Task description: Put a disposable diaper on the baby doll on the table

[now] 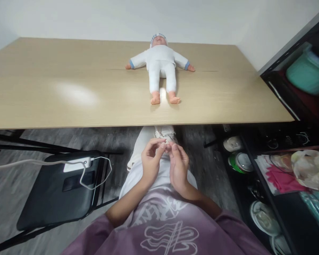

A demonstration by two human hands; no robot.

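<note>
A barefoot baby doll with a white cloth body lies face-up, arms spread, on the pale wood-grain counter. The left hand and right hand curl close together before it, both narrowed; whether they hold anything, I cannot tell. Streaky grey floor; plain white wall behind.

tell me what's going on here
A person holds the left hand and right hand close together, short of the table; whether something small is between the fingers, I can't tell. A white-clad doll lies face up on the table, arms spread, touched by neither hand.
</note>
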